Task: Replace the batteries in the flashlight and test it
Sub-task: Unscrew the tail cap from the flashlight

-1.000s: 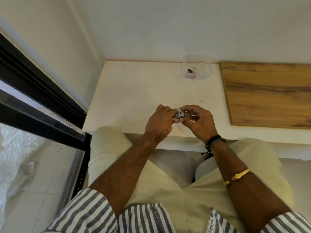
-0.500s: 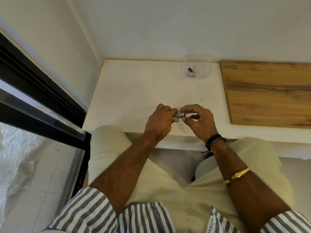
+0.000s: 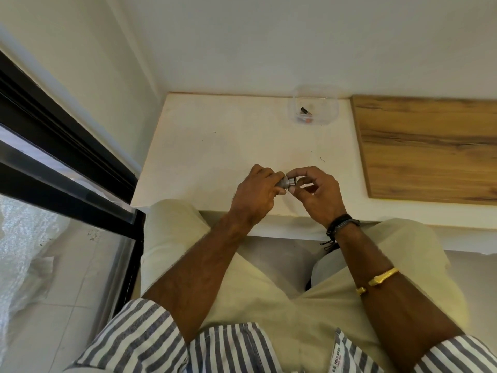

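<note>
A small grey metal flashlight (image 3: 285, 182) is held just above the near edge of the white table (image 3: 215, 146). My left hand (image 3: 256, 193) is wrapped around its body, which is mostly hidden in the fist. My right hand (image 3: 317, 192) pinches its exposed end, a silvery cap, between thumb and forefinger. At the back of the table stands a clear plastic box (image 3: 313, 109) with a dark battery (image 3: 305, 111) and a small orange-tipped piece inside.
A wooden board (image 3: 430, 149) lies on the table's right part. A white wall runs behind. A black-framed glass door (image 3: 53, 157) stands close on the left. My knees in pale trousers are under the table's front edge.
Both hands stay at the same spot on the flashlight. The right fingers have shifted slightly around the cap end; the view has tilted a little.
</note>
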`<state>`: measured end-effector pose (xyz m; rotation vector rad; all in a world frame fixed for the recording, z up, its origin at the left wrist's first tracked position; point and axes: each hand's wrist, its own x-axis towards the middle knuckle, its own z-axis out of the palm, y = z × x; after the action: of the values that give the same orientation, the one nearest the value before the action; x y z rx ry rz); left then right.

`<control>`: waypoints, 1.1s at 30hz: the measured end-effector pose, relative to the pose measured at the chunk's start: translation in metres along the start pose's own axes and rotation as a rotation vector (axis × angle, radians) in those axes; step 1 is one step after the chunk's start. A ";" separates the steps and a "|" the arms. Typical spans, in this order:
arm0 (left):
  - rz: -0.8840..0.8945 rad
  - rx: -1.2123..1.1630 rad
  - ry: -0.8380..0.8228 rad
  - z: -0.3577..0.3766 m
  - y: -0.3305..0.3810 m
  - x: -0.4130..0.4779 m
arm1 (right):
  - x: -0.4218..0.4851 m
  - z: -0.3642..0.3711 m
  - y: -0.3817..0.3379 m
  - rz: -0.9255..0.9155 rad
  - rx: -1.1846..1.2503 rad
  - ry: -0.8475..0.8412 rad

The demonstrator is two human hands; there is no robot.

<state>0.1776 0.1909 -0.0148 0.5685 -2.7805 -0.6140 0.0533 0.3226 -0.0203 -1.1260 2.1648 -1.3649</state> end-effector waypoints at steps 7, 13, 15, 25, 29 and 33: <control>0.014 -0.018 0.010 0.001 0.001 -0.001 | -0.001 0.001 -0.006 0.172 0.005 0.023; 0.011 -0.013 0.007 0.004 -0.002 -0.001 | 0.000 0.003 0.002 0.055 -0.040 0.038; 0.006 -0.004 -0.001 0.004 -0.002 0.000 | 0.000 0.002 0.003 0.019 -0.014 -0.002; 0.015 -0.002 -0.006 0.004 -0.001 -0.002 | 0.000 0.001 -0.003 0.196 0.024 0.042; 0.011 0.004 -0.003 0.006 -0.003 -0.001 | -0.001 0.000 -0.001 0.112 0.034 0.042; 0.001 -0.010 0.003 0.005 -0.003 -0.001 | 0.000 -0.003 0.000 0.014 0.019 0.003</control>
<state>0.1777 0.1903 -0.0211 0.5658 -2.7733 -0.6261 0.0517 0.3243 -0.0189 -1.0995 2.1534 -1.3796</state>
